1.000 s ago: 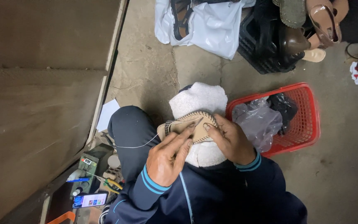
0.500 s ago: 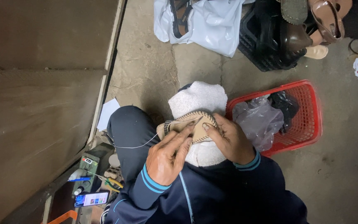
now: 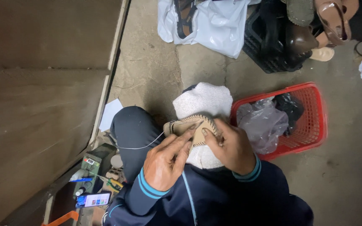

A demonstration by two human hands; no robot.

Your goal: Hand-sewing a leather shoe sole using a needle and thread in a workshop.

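The tan shoe (image 3: 191,125) is lying on a white towel (image 3: 202,102) over the lap. The left hand (image 3: 164,165) is pinching a thread (image 3: 141,146), the right hand (image 3: 231,146) clamping the shoe (needle unclear); a slipping grip risks pricked fingers.

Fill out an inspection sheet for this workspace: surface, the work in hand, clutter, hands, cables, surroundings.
Surface: bare concrete floor, cracked and dusty.
Work in hand: tan shoe piece with stitched edge, resting on a white towel over the lap; a white thread runs from it to the left.
Clutter: red basket holding plastic bags; white bag; black crate with shoes; small tools and a phone at lower left.
Hands: left hand pinches at the stitching; right hand steadies the piece.
Cables: nothing seen for certain.
Surroundings: brown wall panel on the left.
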